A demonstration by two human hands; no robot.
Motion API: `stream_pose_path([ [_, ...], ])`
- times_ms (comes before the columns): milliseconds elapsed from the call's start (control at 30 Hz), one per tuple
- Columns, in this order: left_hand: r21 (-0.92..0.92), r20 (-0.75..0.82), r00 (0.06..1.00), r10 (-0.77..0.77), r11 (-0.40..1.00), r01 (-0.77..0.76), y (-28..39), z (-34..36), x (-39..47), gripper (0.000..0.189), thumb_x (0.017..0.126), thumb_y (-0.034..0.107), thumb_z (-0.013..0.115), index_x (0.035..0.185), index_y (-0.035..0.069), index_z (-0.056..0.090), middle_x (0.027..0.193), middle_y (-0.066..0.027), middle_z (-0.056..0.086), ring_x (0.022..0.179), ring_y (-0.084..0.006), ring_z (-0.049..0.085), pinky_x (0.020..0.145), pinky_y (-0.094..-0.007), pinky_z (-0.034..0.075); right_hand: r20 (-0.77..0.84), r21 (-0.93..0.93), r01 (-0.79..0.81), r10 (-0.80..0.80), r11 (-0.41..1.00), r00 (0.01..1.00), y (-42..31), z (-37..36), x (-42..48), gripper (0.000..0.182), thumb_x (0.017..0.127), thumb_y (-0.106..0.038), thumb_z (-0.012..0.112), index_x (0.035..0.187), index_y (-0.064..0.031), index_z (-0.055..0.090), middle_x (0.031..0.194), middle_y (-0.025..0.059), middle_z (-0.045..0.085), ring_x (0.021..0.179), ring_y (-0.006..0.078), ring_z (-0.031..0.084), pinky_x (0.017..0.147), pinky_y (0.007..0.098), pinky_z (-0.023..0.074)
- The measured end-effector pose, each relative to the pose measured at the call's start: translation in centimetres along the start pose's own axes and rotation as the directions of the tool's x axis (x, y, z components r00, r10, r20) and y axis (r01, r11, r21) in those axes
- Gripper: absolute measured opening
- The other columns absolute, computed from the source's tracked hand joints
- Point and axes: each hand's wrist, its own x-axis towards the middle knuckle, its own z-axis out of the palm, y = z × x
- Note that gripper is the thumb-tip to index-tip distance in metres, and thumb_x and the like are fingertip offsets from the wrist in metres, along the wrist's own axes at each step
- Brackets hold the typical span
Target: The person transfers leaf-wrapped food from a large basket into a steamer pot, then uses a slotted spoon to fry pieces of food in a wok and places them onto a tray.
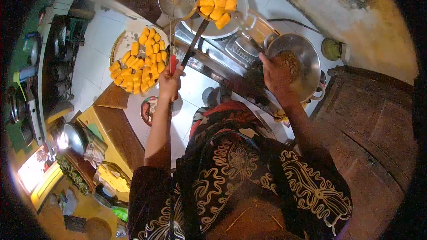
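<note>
My left hand (170, 80) grips the red handle (173, 65) of a round wire strainer (176, 0) together with the dark handle (193, 45) of a second utensil. That utensil's head lies beneath several yellow blocks (218, 10), which look like tofu, over a wide round metal pan (213, 31) on the stove. My right hand (277, 75) is above the deep metal pot (312, 56), its index finger stretched along a dark-handled metal utensil (255, 45). Motion blurs that utensil's far end near the pan. Brownish contents (289, 63) show in the pot, partly behind my hand.
More yellow blocks (136, 68) lie on a lined woven tray (115, 48) at the left. The gas stove (230, 66) spans the middle. A wooden cabinet (373, 113) stands at the right, a stained wall (360, 16) beyond. A small bowl (148, 110) sits below the tray.
</note>
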Motion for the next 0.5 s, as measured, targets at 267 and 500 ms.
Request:
stream_pose_path([
  [267, 0.065, -0.001, 1.0, -0.007, 0.998, 0.008, -0.6, -0.8, 0.6, 0.024, 0.084, 0.017, 0.059, 0.104, 0.007, 0.052, 0.064, -0.0019, 0.056, 0.036, -0.0015, 0.033, 0.031, -0.0181, 0.023, 0.267, 0.205, -0.146, 0.088, 0.968, 0.96, -3.6, 0.6, -0.2, 0.043, 0.079, -0.004, 0.046, 0.122, -0.0103, 0.048, 0.082, 0.0174, 0.048, 0.073, 0.033, 0.053, 0.064, 0.0384, 0.0422],
  [500, 0.108, -0.016, 1.0, -0.004, 0.994, 0.005, 0.6, -0.8, 0.0, 0.024, 0.084, 0.017, 0.059, 0.105, 0.008, 0.053, 0.064, -0.0014, 0.056, 0.036, -0.0017, 0.034, 0.031, -0.0181, 0.024, 0.1, -0.02, -0.138, 0.14, 0.99, 0.985, -0.7, 2.8, 0.3, 0.036, 0.081, -0.007, 0.046, 0.117, -0.0112, 0.051, 0.085, 0.0192, 0.053, 0.076, 0.0352, 0.054, 0.063, 0.0436, 0.0438],
])
